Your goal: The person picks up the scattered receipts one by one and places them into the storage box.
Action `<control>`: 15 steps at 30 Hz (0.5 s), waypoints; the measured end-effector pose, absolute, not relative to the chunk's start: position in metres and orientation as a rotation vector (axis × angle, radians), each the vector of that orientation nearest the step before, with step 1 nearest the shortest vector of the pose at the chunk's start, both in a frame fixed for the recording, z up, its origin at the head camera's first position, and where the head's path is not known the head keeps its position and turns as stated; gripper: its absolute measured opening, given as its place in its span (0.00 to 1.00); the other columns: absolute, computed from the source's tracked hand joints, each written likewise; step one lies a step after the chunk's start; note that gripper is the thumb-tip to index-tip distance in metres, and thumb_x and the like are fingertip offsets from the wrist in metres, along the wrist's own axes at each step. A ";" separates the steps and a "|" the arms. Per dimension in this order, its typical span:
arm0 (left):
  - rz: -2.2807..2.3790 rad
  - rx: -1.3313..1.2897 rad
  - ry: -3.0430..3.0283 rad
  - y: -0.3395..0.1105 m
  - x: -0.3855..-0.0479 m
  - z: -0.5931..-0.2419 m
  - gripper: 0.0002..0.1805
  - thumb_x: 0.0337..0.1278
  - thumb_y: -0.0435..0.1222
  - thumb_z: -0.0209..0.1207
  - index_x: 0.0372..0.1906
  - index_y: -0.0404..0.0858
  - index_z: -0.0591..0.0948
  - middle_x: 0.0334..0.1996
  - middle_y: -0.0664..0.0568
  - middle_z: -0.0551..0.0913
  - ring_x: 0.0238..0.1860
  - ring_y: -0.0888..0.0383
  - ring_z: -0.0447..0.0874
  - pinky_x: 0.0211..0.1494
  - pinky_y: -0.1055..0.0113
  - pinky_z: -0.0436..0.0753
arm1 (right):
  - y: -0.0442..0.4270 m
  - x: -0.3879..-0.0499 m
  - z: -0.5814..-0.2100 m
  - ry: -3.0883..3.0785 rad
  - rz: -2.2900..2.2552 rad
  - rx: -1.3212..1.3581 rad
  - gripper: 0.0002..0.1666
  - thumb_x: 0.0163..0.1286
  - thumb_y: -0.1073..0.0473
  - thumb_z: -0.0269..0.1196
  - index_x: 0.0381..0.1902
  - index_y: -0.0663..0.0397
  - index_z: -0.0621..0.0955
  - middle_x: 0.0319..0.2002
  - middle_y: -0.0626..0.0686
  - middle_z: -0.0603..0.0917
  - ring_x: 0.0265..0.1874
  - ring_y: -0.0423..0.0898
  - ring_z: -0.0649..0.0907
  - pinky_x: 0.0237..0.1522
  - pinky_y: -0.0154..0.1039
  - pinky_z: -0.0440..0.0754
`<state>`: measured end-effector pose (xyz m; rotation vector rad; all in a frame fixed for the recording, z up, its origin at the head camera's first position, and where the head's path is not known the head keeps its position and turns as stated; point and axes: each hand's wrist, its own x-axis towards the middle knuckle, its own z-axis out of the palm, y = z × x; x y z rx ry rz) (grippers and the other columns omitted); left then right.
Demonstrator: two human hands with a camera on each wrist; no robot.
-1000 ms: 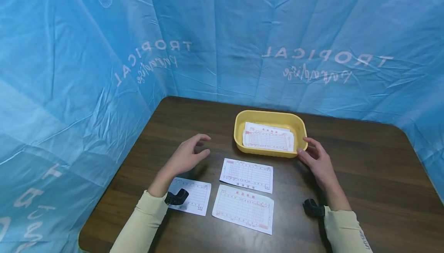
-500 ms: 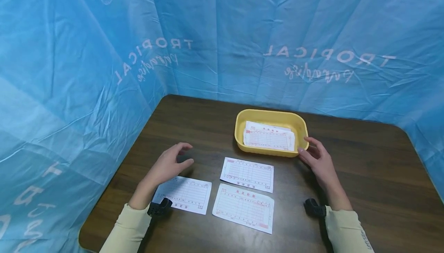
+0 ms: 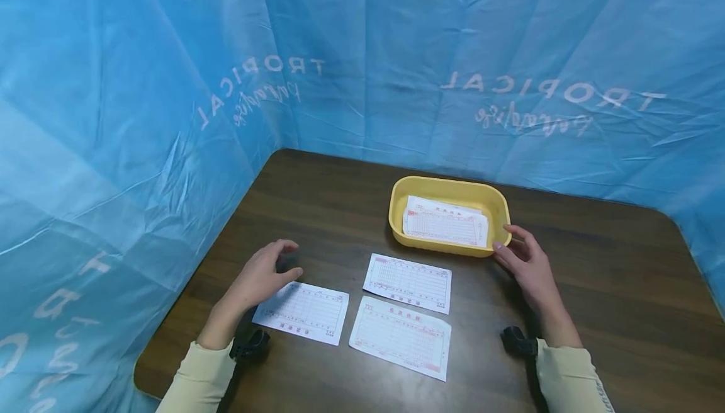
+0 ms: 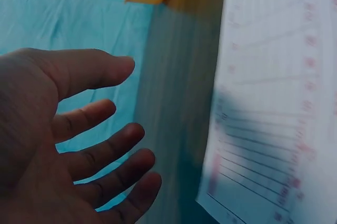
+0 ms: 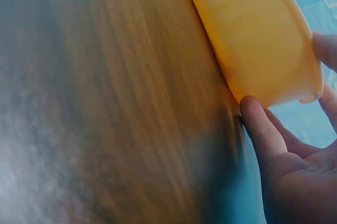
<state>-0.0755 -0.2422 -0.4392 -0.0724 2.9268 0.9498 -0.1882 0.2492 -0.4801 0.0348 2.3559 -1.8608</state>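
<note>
My left hand (image 3: 257,279) hovers over the far left corner of a printed receipt slip (image 3: 303,313), its fingers loosely bent and holding nothing. In the left wrist view, thumb and fingers are spread apart beside the slip (image 4: 268,92). At the back, a yellow plastic basket (image 3: 444,247) contains several overlapping receipt slips (image 3: 446,223). My right hand (image 3: 529,268) grips the basket's near right corner. The right wrist view has the thumb on the basket wall (image 5: 258,50) and a finger at the rim.
Two more receipt slips lie in front of the basket, an upper slip (image 3: 408,282) and a lower slip (image 3: 401,337). All rest on a dark wooden table (image 3: 481,375). A blue printed curtain (image 3: 408,41) hangs behind and left of the table.
My left hand has moved left and toward me, uncovering more of the left slip. My right hand stays at the basket corner. The head view has shifted slightly.
</note>
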 end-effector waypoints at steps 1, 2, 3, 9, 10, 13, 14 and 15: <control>0.919 -0.073 2.938 -0.243 -0.075 -0.440 0.28 0.55 0.41 0.66 0.60 0.40 0.73 0.56 0.43 0.76 0.54 0.43 0.72 0.53 0.45 0.72 | 0.249 -0.189 -0.481 2.351 -1.866 0.035 0.39 0.68 0.46 0.61 0.72 0.47 0.59 0.68 0.65 0.59 0.60 0.57 0.68 0.47 0.33 0.74; 0.889 -0.073 2.947 -0.244 -0.074 -0.440 0.28 0.54 0.41 0.67 0.60 0.39 0.74 0.56 0.43 0.76 0.55 0.43 0.71 0.54 0.44 0.72 | 0.249 -0.189 -0.482 2.346 -1.872 0.036 0.39 0.68 0.47 0.61 0.72 0.47 0.59 0.68 0.65 0.59 0.60 0.56 0.68 0.47 0.33 0.74; 0.861 -0.073 2.954 -0.246 -0.073 -0.440 0.28 0.53 0.41 0.67 0.59 0.39 0.74 0.56 0.41 0.76 0.55 0.42 0.70 0.53 0.44 0.71 | 0.249 -0.189 -0.483 2.341 -1.876 0.037 0.39 0.68 0.47 0.61 0.72 0.47 0.59 0.68 0.65 0.59 0.60 0.55 0.68 0.48 0.34 0.74; 0.650 -0.137 2.946 -0.255 -0.068 -0.439 0.34 0.45 0.48 0.72 0.57 0.37 0.76 0.52 0.38 0.75 0.50 0.41 0.68 0.49 0.45 0.72 | 0.248 -0.189 -0.482 2.352 -1.883 0.044 0.39 0.68 0.46 0.61 0.72 0.47 0.60 0.67 0.64 0.60 0.60 0.55 0.68 0.47 0.32 0.74; 0.612 -0.153 2.935 -0.257 -0.066 -0.440 0.36 0.43 0.50 0.72 0.57 0.37 0.76 0.51 0.38 0.76 0.50 0.42 0.68 0.48 0.45 0.73 | 0.248 -0.188 -0.481 2.352 -1.880 0.042 0.39 0.68 0.46 0.61 0.71 0.47 0.60 0.67 0.64 0.61 0.60 0.56 0.68 0.47 0.32 0.74; 0.522 -0.185 2.895 -0.261 -0.061 -0.441 0.42 0.37 0.56 0.73 0.57 0.35 0.76 0.49 0.38 0.75 0.47 0.42 0.68 0.44 0.46 0.73 | 0.246 -0.187 -0.478 2.356 -1.872 0.040 0.39 0.68 0.45 0.62 0.71 0.47 0.60 0.67 0.64 0.61 0.61 0.58 0.68 0.47 0.33 0.74; 0.503 -0.197 2.882 -0.261 -0.060 -0.442 0.43 0.36 0.57 0.73 0.57 0.35 0.76 0.48 0.38 0.75 0.47 0.42 0.68 0.43 0.46 0.73 | 0.247 -0.187 -0.477 2.361 -1.865 0.039 0.39 0.68 0.45 0.62 0.71 0.48 0.60 0.67 0.64 0.61 0.61 0.59 0.68 0.47 0.33 0.74; 0.482 -0.200 2.874 -0.260 -0.060 -0.443 0.45 0.33 0.58 0.73 0.57 0.35 0.76 0.47 0.39 0.75 0.46 0.43 0.68 0.42 0.46 0.73 | 0.247 -0.186 -0.476 2.366 -1.862 0.043 0.39 0.68 0.46 0.62 0.71 0.48 0.60 0.67 0.64 0.61 0.61 0.59 0.67 0.47 0.33 0.74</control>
